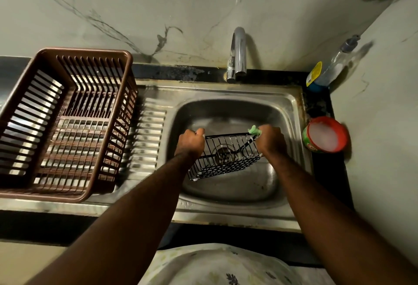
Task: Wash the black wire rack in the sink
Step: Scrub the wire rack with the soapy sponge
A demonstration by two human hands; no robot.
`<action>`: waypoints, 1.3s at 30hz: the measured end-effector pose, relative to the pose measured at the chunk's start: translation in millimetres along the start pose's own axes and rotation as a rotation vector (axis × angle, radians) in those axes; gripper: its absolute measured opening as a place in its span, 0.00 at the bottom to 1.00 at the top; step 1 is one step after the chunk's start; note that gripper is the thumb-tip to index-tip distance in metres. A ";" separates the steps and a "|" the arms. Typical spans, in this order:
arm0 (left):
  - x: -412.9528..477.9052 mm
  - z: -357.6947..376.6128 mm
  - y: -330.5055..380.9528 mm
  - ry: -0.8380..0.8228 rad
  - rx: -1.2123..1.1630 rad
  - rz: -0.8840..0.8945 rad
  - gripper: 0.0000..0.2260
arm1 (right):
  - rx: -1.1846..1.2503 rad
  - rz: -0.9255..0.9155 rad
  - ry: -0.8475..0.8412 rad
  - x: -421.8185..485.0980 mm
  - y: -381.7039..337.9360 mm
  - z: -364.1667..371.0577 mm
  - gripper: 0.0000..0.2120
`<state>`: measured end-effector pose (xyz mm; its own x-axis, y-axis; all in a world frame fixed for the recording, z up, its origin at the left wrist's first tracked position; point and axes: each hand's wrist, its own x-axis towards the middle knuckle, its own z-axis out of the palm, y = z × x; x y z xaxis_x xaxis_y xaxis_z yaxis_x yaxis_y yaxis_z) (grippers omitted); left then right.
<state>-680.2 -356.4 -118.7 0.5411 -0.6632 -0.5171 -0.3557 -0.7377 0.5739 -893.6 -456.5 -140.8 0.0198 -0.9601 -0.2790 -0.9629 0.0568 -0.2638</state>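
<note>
The black wire rack (226,158) is held tilted above the drain inside the steel sink (291,108). My left hand (191,143) grips the rack's upper left corner. My right hand (270,138) holds a green scrubber (253,129) and presses it against the rack's upper right corner. The chrome tap (238,52) stands behind the basin, and I see no water coming from it.
A brown plastic dish basket (65,121) sits on the ribbed drainboard to the left. A red tub of white soap (325,135) stands on the counter right of the sink. A clear pump bottle (337,65) and a yellow-capped container (314,74) stand in the back right corner.
</note>
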 end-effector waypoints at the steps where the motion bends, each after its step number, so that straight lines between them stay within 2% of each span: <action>1: -0.1 0.6 1.0 0.006 -0.039 -0.009 0.15 | 0.040 0.000 0.023 3.7 0.2 -1.2 0.14; 3: 0.1 0.2 3.9 0.008 -0.057 -0.008 0.16 | 0.138 0.043 0.026 9.3 1.6 -1.1 0.14; 5: 2.9 -0.9 5.7 0.011 -0.035 -0.003 0.18 | 0.214 0.160 -0.065 8.3 2.4 3.1 0.13; 9: 8.2 -1.8 6.5 -0.022 0.070 0.032 0.21 | 0.438 0.362 -0.245 5.2 12.4 20.2 0.17; 11: 7.4 -2.0 9.0 -0.015 0.026 0.016 0.23 | 0.540 0.413 -0.298 8.3 17.5 22.5 0.17; 15: 5.3 -2.0 13.7 -0.001 -0.058 -0.030 0.23 | 0.862 0.523 -0.423 8.5 23.4 17.6 0.10; 17: 6.0 -2.2 12.1 0.002 -0.083 -0.058 0.23 | 0.959 0.538 -0.471 5.6 26.1 15.1 0.11; 20: 8.3 -4.3 16.3 -0.016 -0.106 -0.093 0.23 | 0.966 0.523 -0.460 2.5 21.1 14.5 0.11; 24: 22.7 -6.4 19.3 -0.077 -0.132 -0.217 0.26 | 0.845 0.504 -0.426 3.9 16.4 13.5 0.10; 28: 31.2 -12.5 20.0 -0.183 -0.360 -0.358 0.16 | 0.842 0.529 -0.470 5.6 26.3 4.5 0.15; 32: 31.3 -27.1 31.1 -0.254 -0.405 -0.460 0.16 | 0.853 0.474 -0.392 2.6 28.8 -7.8 0.14; 35: 34.6 -33.8 24.6 -0.285 -0.479 -0.524 0.15 | 0.990 0.463 -0.296 -5.2 30.9 -12.5 0.14; 37: 34.0 -32.9 21.1 -0.305 -0.512 -0.523 0.15 | 1.114 0.495 -0.296 -13.0 32.6 -13.1 0.13; 39: 31.9 -31.6 18.3 -0.305 -0.547 -0.535 0.15 | 1.135 0.515 -0.310 -18.3 32.1 -9.7 0.12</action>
<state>-645.3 -387.1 -104.7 0.2731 -0.3032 -0.9129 0.3557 -0.8499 0.3887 -927.5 -439.7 -135.2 -0.0760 -0.6628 -0.7449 -0.1131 0.7480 -0.6540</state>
